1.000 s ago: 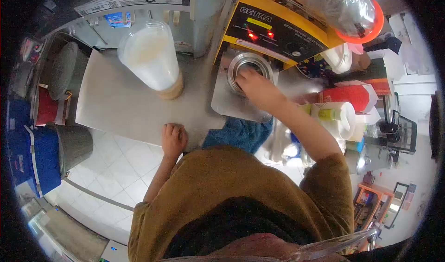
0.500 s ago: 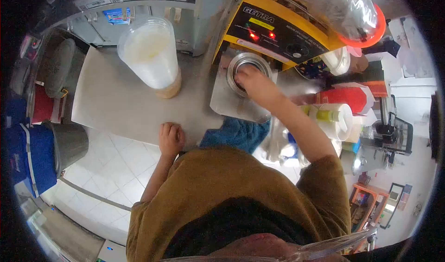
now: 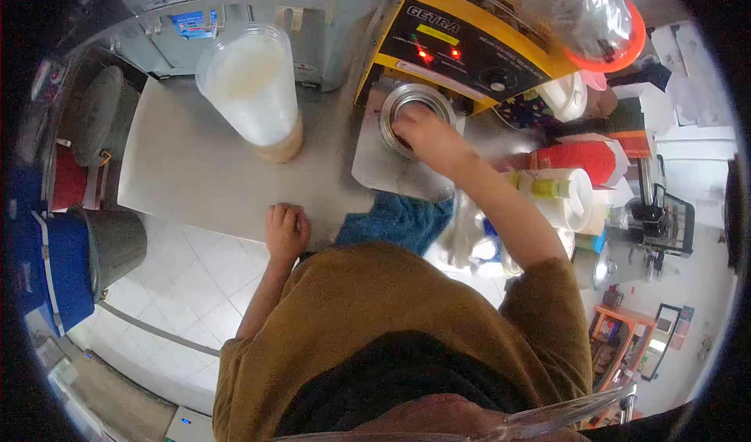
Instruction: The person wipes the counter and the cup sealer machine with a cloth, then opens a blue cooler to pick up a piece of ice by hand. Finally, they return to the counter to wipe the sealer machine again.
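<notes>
My right hand (image 3: 426, 135) reaches down into the round metal ring (image 3: 447, 107) of a yellow and black cup sealing machine (image 3: 458, 47) marked GETRA. Its fingers are bunched inside the ring; the tips and anything in them are hidden. The ring sits on a flat metal plate (image 3: 377, 159). On the near edge of the steel counter (image 3: 188, 160), my left hand (image 3: 288, 229) rests with its fingers curled in and nothing visible in it. Left of the machine stands a tall stack of clear plastic cups (image 3: 252, 90). A blue cloth (image 3: 399, 221) lies between my body and the plate.
Two red lamps glow on the machine's panel. Plastic-wrapped items with an orange rim (image 3: 606, 55) sit on top. To the right are a white tub (image 3: 559, 199) and a red box (image 3: 579, 164). A grey bin (image 3: 116, 242) stands on the floor at left.
The view has shifted slightly. My right hand stays inside the ring with only a small change of pose, and my left hand remains curled on the counter edge.
</notes>
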Available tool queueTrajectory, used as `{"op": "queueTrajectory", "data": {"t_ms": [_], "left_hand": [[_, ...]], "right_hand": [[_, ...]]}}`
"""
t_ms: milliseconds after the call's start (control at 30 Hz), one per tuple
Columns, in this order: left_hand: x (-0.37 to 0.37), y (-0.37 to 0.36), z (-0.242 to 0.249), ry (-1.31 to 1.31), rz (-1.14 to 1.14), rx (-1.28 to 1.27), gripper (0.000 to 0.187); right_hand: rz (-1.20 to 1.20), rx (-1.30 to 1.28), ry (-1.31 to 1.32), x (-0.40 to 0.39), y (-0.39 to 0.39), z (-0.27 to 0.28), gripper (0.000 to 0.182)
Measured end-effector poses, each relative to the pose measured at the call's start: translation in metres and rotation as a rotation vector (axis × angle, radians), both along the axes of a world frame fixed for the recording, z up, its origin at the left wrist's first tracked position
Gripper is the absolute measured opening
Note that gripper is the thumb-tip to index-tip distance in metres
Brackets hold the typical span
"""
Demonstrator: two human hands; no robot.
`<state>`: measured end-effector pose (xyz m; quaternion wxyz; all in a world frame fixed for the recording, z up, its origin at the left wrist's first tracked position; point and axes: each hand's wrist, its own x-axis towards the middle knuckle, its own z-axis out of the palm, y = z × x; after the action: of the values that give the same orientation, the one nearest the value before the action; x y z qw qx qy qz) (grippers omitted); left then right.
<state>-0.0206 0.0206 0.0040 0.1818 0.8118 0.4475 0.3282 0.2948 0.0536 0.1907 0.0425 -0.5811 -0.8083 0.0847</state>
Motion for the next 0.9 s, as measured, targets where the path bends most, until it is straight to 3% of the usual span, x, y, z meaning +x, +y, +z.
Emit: {"op": "queueTrajectory", "data": {"t_ms": [400, 500, 800, 900], "left_hand": [[-0.001, 0.000, 0.005, -0.014, 0.007, 0.027, 0.019], [0.000, 0.000, 0.003, -0.014, 0.002, 0.018, 0.020], [0.000, 0.000, 0.002, -0.021, 0.024, 0.053, 0.020], [0.000, 0.001, 0.002, -0.036, 0.014, 0.015, 0.017]], "right_hand": [[0.076, 0.102, 0.051, 0.007, -0.011, -0.012, 0.021], [-0.012, -0.021, 0.016, 0.000, 0.005, -0.005, 0.027], [-0.010, -0.029, 0.079, 0.008, -0.009, -0.011, 0.013], [0.047, 0.085, 0.028, 0.007, 0.008, -0.018, 0.013]]}}
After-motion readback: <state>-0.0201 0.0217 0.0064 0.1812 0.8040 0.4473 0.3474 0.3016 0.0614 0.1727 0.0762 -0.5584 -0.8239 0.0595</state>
